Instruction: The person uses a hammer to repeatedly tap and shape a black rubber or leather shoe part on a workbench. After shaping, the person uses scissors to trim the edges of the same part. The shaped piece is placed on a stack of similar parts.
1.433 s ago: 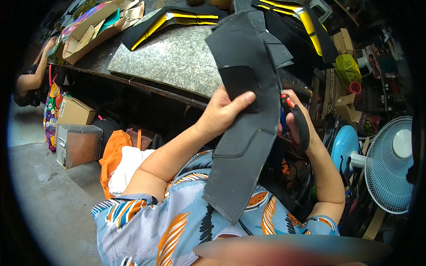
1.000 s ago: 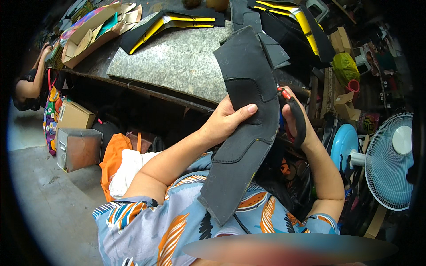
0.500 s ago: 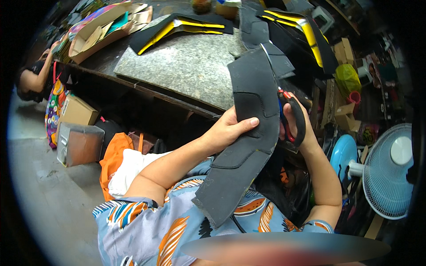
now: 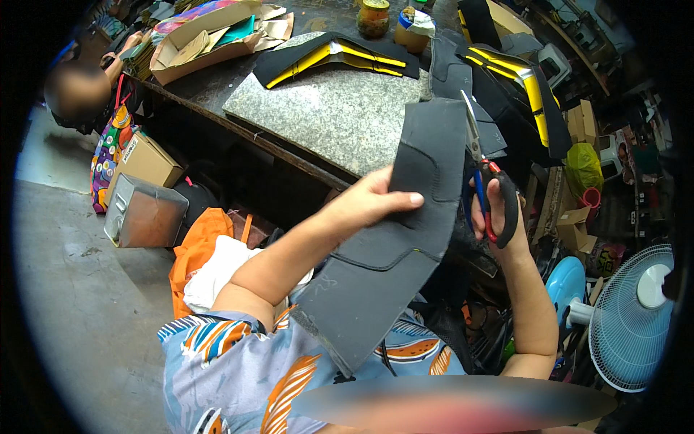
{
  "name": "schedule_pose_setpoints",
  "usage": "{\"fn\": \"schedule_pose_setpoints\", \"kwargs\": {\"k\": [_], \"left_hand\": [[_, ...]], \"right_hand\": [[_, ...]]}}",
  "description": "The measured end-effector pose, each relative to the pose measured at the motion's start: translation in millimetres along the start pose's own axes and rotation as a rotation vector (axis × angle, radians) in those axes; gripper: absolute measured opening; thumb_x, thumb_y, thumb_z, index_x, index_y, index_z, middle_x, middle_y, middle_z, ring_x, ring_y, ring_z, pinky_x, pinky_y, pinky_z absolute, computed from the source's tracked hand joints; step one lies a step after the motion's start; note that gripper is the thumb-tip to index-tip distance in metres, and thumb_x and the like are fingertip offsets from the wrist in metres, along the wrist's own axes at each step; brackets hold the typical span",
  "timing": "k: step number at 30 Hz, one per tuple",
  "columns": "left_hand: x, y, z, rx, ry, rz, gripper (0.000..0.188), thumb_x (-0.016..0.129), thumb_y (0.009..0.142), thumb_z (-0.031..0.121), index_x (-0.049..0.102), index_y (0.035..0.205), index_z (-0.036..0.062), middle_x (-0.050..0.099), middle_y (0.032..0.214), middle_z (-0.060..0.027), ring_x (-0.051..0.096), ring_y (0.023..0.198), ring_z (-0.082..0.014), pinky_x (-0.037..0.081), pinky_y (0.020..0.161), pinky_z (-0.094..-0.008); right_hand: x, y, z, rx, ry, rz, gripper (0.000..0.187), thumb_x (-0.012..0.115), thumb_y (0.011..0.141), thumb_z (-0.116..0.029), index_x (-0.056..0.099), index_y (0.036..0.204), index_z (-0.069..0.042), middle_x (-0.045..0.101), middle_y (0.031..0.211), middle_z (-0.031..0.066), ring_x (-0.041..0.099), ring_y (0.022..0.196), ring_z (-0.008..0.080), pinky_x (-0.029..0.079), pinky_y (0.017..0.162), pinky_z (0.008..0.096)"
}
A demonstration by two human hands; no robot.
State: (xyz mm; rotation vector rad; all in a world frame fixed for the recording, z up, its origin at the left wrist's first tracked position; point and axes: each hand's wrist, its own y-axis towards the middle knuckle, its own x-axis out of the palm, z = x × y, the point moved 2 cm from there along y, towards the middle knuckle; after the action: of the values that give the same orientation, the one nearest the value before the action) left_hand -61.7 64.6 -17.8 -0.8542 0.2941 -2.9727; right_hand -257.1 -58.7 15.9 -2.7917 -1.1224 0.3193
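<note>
A long, curved black leather-like piece [image 4: 383, 271] with stitched seams slants across my lap and up toward the table. My left hand [image 4: 372, 199] grips its left edge, thumb flat on top and fingers hidden beneath. In my right hand [image 4: 502, 217] is a pair of scissors [image 4: 473, 134] with red and black handles, the blades pointing away from me along the piece's right edge. The blades look nearly together; whether they touch the edge I cannot tell. Faint pale marks show near the piece's lower end.
A grey stone slab [image 4: 311, 119] lies on the dark table, bearing a black and yellow folded piece [image 4: 336, 54]. Another such piece [image 4: 531, 87] lies right of it. Jars [image 4: 374, 18] and a carton [image 4: 210, 50] stand behind; a fan [image 4: 632, 318] is at right. Another person [image 4: 79, 90] is far left.
My view has shifted, so the table appears farther right. The black piece has come down a little and turned its face more toward me. The scissor blades now show more fully beside its edge.
</note>
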Motion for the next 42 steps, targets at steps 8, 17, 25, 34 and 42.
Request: {"fn": "schedule_pose_setpoints", "kwargs": {"k": [8,17,25,34,42], "left_hand": [[-60,-34,124,0.750,1.166,0.417,0.036,0.062,0.088,0.005,0.065,0.124,0.0059,0.070,0.106,-0.0090,0.066,0.094,-0.0145,0.052,0.086,-0.0308],[-119,112,160,0.908,2.260,0.900,0.048,0.063,0.087,0.043,0.061,0.129,0.0209,0.055,0.127,-0.0141,0.047,0.122,-0.0388,0.038,0.101,-0.0576],[-168,161,91,0.673,2.212,0.864,0.062,0.060,0.088,0.055,0.046,0.144,0.0323,0.039,0.152,-0.0074,0.032,0.141,-0.0373,0.026,0.109,-0.0645],[-42,165,47,1.095,1.694,0.353,0.054,0.065,0.073,0.000,0.060,0.126,0.0110,0.056,0.130,-0.0106,0.051,0.123,-0.0330,0.044,0.101,-0.0445],[0,192,25,0.814,2.106,-0.244,0.087,0.070,0.073,-0.005,0.040,0.149,0.0256,0.043,0.152,-0.0047,0.046,0.134,-0.0241,0.038,0.109,-0.0519]], "right_hand": [[-43,-6,-15,-0.157,0.174,0.291,0.065,0.047,0.093,-0.067,0.056,0.103,-0.004,0.043,0.051,-0.0034,0.040,0.038,0.0056,0.031,0.037,0.0175],[-53,-26,-8,-0.216,0.133,0.311,0.063,0.047,0.095,-0.063,0.057,0.109,-0.002,0.044,0.053,-0.0016,0.040,0.039,0.0043,0.031,0.037,0.0164],[-61,-43,-12,-0.193,0.017,0.299,0.072,0.047,0.092,-0.068,0.056,0.112,0.001,0.046,0.053,-0.0014,0.042,0.042,0.0054,0.032,0.041,0.0179],[-63,-31,-6,-0.171,0.107,0.258,0.069,0.052,0.089,-0.068,0.053,0.112,-0.003,0.050,0.057,-0.0001,0.048,0.044,0.0064,0.041,0.043,0.0184],[-56,-29,-7,-0.213,0.091,0.221,0.066,0.056,0.090,-0.064,0.052,0.115,-0.003,0.052,0.063,0.0002,0.051,0.051,0.0064,0.044,0.048,0.0186]]}}
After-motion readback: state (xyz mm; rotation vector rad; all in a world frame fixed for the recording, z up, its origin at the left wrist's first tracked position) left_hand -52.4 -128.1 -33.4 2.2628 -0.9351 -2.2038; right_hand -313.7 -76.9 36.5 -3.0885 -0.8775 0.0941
